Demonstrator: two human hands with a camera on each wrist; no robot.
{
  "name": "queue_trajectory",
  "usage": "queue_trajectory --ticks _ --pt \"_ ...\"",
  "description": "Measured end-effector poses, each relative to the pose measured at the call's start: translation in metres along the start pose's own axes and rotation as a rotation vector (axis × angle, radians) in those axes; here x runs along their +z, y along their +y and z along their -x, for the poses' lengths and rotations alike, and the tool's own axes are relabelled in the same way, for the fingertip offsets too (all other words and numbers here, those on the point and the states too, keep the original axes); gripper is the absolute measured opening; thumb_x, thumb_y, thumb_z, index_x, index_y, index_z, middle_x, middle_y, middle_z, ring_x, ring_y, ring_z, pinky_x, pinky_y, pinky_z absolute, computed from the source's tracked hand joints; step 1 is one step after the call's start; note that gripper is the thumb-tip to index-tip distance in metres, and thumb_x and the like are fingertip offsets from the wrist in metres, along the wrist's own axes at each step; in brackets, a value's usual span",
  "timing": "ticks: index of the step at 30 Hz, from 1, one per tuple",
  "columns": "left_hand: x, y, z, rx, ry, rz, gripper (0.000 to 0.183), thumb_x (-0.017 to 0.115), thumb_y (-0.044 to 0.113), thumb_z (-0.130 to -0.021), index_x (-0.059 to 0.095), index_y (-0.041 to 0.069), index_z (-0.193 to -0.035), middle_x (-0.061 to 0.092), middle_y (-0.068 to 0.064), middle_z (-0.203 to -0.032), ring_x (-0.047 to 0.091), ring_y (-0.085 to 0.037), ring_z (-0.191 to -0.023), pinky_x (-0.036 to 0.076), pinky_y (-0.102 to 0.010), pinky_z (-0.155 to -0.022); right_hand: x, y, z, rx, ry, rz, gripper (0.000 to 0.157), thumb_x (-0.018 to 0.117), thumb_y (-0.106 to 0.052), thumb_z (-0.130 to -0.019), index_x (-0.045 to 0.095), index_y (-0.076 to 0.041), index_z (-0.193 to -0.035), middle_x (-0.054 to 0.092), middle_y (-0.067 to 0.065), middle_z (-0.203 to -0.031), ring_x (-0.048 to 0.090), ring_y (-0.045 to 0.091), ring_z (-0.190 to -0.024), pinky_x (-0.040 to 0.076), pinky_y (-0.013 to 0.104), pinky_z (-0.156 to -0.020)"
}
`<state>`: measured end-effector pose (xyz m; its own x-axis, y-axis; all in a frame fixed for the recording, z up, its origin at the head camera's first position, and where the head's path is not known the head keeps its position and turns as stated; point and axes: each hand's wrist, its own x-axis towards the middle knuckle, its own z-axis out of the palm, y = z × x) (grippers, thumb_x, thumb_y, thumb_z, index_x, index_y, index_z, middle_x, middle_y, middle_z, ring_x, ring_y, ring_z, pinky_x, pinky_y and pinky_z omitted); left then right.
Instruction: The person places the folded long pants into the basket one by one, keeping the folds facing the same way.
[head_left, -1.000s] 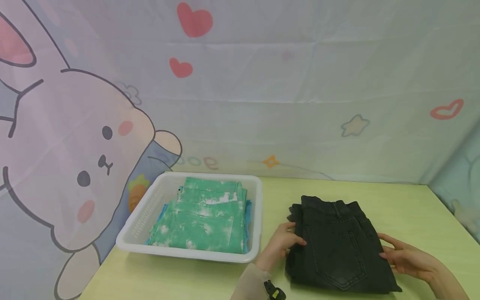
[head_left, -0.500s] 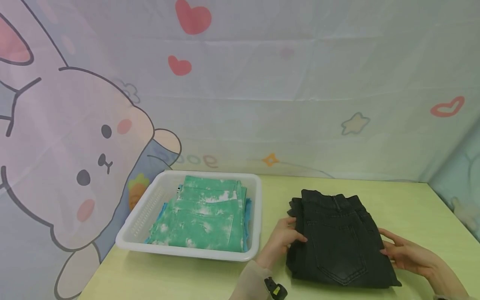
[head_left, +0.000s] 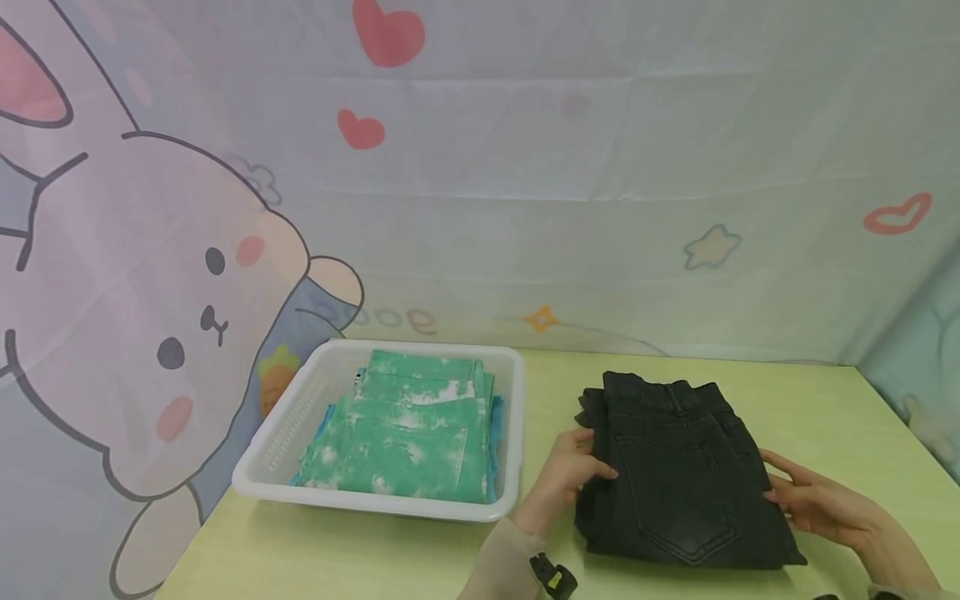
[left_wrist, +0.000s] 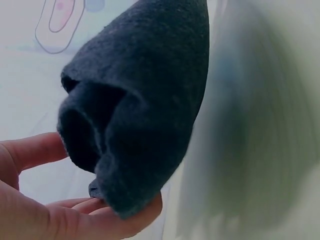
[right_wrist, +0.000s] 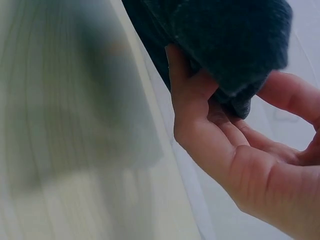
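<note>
Folded black jeans [head_left: 678, 492], back pocket facing up, are held between both hands on the right of the head view. Their left edge is gripped by my left hand [head_left: 564, 473], thumb on top. At the opposite edge my right hand [head_left: 828, 508] pinches the cloth. The left wrist view shows the rolled layers of the jeans [left_wrist: 155, 100] between the thumb and fingers of my left hand [left_wrist: 75, 220]. Seen from the right wrist, the fingers of my right hand [right_wrist: 240, 155] reach under the fabric, and the jeans stand apart from the tabletop.
To the left, a white plastic basket [head_left: 375, 504] holds a folded green-and-white tie-dyed garment [head_left: 420, 442] over blue cloth [head_left: 497, 433]. Everything stands on a pale yellow table [head_left: 810, 408]. A printed cloth backdrop [head_left: 525, 167] hangs behind it.
Both hands and the black jeans between them have shifted slightly up in the head view. The grip looks the same, and the basket stays in place.
</note>
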<state>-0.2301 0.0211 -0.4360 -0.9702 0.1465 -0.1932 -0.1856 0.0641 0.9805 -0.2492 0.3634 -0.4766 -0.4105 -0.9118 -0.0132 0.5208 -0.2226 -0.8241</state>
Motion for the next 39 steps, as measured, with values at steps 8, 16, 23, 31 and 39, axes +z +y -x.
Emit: queue_trajectory --ticks 8,16,23,31,39 --pt "0.002 0.004 0.005 0.045 0.026 0.011 0.067 0.064 -0.014 -0.067 0.039 -0.008 -0.129 0.041 -0.024 -0.134 0.040 -0.040 -0.122 0.035 -0.052 -0.098 0.002 -0.005 -0.001 0.000 0.016 0.005 0.062 0.011 0.002 -0.095 0.043 -0.042 -0.125 0.047 -0.020 -0.127 0.047 0.008 -0.117 0.039 0.031 -0.098" --pt "0.004 0.011 0.009 0.090 0.050 0.005 0.067 0.064 -0.015 -0.067 0.039 -0.010 -0.128 0.041 -0.023 -0.133 0.041 -0.039 -0.121 0.037 -0.050 -0.097 0.006 -0.009 -0.003 -0.017 0.019 0.000 0.063 0.011 0.003 -0.095 0.044 -0.041 -0.125 0.048 -0.018 -0.127 0.048 0.009 -0.117 0.039 0.031 -0.098" --pt "0.004 0.017 0.013 0.099 0.060 -0.026 0.065 0.064 -0.014 -0.068 0.039 -0.010 -0.128 0.042 -0.024 -0.133 0.040 -0.039 -0.121 0.038 -0.048 -0.097 0.009 -0.012 -0.005 -0.033 0.002 0.009 0.063 0.009 0.003 -0.095 0.041 -0.041 -0.127 0.047 -0.018 -0.129 0.047 0.010 -0.119 0.039 0.032 -0.099" --pt "0.001 0.027 0.019 0.115 0.066 -0.066 0.064 0.065 -0.012 -0.068 0.040 -0.010 -0.128 0.042 -0.024 -0.132 0.041 -0.039 -0.121 0.039 -0.049 -0.096 0.014 -0.015 -0.008 -0.043 0.002 0.015 0.062 0.010 0.002 -0.095 0.042 -0.040 -0.128 0.047 -0.018 -0.129 0.048 0.010 -0.117 0.040 0.032 -0.098" --pt "-0.005 0.035 0.023 0.141 0.051 -0.085 0.065 0.066 -0.010 -0.068 0.040 -0.011 -0.128 0.043 -0.023 -0.133 0.042 -0.039 -0.120 0.040 -0.047 -0.095 0.016 -0.018 -0.010 -0.053 0.047 0.050 0.061 0.013 0.001 -0.096 0.044 -0.041 -0.125 0.048 -0.020 -0.125 0.050 0.010 -0.116 0.041 0.031 -0.096"
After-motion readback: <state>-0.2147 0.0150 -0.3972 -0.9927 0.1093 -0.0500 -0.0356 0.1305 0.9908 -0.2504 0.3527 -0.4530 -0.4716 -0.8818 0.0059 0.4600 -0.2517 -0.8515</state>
